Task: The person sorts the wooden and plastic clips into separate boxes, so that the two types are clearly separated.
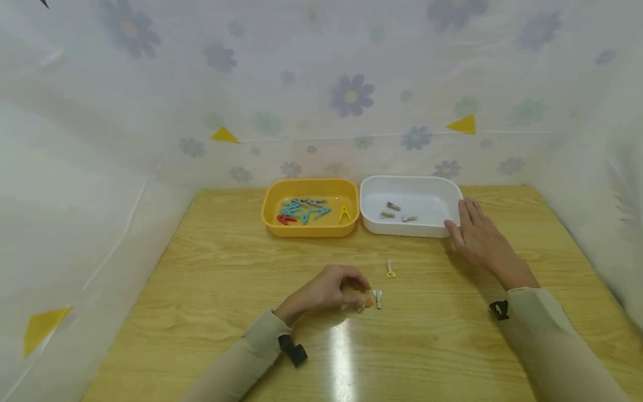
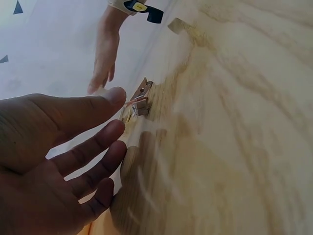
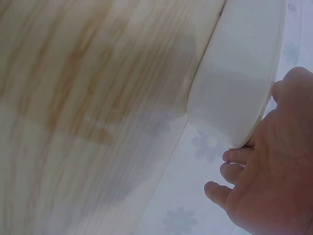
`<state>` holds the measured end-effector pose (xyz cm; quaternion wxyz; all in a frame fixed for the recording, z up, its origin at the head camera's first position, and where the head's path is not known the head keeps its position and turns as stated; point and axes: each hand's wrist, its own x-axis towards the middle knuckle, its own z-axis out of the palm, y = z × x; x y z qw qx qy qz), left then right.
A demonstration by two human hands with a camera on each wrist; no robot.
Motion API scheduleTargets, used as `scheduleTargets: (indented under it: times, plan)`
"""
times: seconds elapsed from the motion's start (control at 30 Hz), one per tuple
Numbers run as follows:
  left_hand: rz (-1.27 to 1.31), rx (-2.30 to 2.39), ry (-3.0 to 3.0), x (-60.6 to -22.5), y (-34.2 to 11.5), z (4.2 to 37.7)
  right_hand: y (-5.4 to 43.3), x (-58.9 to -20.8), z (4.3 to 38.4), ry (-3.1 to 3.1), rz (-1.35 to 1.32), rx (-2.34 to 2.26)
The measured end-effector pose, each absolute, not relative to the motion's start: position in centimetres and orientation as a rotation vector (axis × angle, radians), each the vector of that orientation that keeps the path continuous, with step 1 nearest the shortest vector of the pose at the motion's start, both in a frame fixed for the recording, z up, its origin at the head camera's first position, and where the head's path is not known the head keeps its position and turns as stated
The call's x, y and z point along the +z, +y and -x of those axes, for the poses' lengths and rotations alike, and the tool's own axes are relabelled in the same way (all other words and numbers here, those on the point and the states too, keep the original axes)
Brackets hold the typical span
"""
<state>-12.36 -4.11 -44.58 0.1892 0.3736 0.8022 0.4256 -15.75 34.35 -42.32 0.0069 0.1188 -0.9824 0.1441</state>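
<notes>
My left hand point(image 1: 329, 290) hovers low over the wooden table, thumb and fingers apart. Right by its thumb tip lies a small clothespin with an orange decoration point(image 1: 369, 302). Just right of that is a clothespin with a white end point(image 1: 378, 299), and farther back one with a yellow end point(image 1: 390, 269). The left wrist view shows a clothespin point(image 2: 141, 106) just beyond the fingertips. My right hand point(image 1: 479, 234) holds the front right corner of a white tray point(image 1: 412, 229), thumb at its front rim and fingers along its right side. Three wooden clothespins point(image 1: 393, 206) lie in that tray.
A yellow tray point(image 1: 311, 230) stands against the white one's left side, holding several plastic clothespins in blue, red, yellow and dark colours. Behind both trays hangs a flowered white curtain point(image 1: 311, 111), which also closes off the table's left and right sides.
</notes>
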Motion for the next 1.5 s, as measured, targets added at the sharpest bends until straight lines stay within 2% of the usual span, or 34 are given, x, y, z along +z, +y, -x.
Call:
scheduleTargets:
  times: [0.63,0.97,1.5]
  plan:
    - [-1.316,0.920,2.287,-45.2,-3.3,12.6,35.1,-43.5,15.8,-3.052,-0.379,0.463]
    - [-1.105,1.110,2.273,-45.4,-3.5,12.2,34.9,-43.5,15.8,-3.036,-0.405,0.462]
    - [-1.094,1.189,2.331,-45.0,-3.8,12.9,34.5,-43.0,16.1,-3.040,-0.397,0.464]
